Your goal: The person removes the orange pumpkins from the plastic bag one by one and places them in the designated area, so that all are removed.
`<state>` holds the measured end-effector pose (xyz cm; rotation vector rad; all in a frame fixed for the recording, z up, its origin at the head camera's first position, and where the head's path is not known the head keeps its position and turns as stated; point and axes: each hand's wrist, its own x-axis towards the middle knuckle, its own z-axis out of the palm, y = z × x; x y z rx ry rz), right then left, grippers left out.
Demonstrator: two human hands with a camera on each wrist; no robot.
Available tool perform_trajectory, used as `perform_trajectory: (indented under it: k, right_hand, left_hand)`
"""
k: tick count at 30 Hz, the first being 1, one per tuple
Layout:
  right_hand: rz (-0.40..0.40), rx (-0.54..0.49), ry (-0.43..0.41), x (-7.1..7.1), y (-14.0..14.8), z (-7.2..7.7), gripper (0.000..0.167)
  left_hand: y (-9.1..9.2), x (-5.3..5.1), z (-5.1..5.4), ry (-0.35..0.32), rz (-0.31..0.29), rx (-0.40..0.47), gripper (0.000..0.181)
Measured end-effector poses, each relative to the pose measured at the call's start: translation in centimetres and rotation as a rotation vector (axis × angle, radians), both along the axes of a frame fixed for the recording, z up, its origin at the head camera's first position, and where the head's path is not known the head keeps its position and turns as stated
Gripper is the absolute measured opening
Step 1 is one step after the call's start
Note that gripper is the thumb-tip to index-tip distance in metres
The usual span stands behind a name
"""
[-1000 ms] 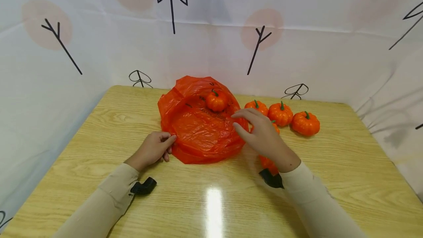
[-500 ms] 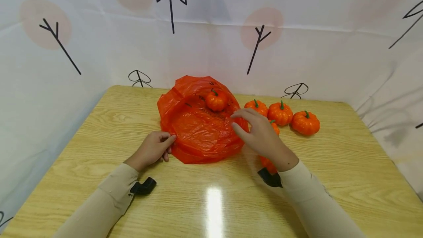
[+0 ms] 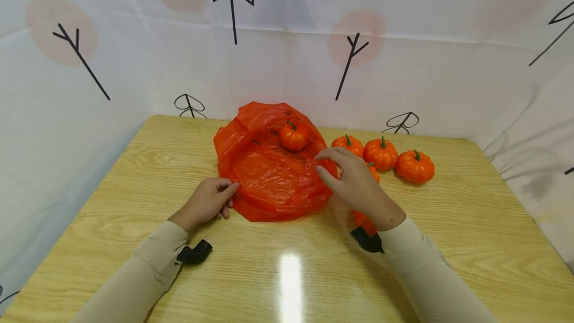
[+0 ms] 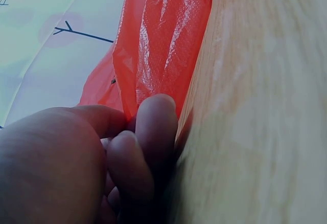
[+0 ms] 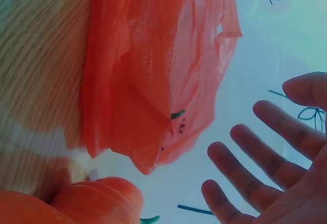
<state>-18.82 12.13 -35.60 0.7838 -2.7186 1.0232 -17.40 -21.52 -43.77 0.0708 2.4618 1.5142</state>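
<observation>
A thin red plastic bag point(image 3: 269, 178) lies spread with its mouth facing up on the table. Inside it, toward the back right, sits one small orange pumpkin point(image 3: 294, 136) with a green stem. My left hand point(image 3: 211, 201) pinches the bag's left front rim between thumb and fingers, as the left wrist view also shows. Over the bag's right edge hovers my right hand point(image 3: 354, 181), fingers apart and holding nothing; in the right wrist view its fingers point(image 5: 245, 178) are spread beside the bag. Under and behind that hand, further pumpkins point(image 3: 365, 223) are partly hidden.
Right of the bag stand several more orange pumpkins, among them a far right one point(image 3: 415, 167) and a middle one point(image 3: 380, 154). The wooden table point(image 3: 484, 243) ends at the back against a white patterned cloth point(image 3: 287, 64). Light glares off the table's front.
</observation>
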Motion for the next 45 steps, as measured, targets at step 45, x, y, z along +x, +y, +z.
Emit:
perform_trajectory:
  k: [45]
  right_hand:
    - [0.029, 0.265, -0.012, -4.0, -2.1, 0.6, 0.042]
  left_hand:
    - [0.1, 0.1, -0.1, 0.027, -0.015, 0.019, 0.041]
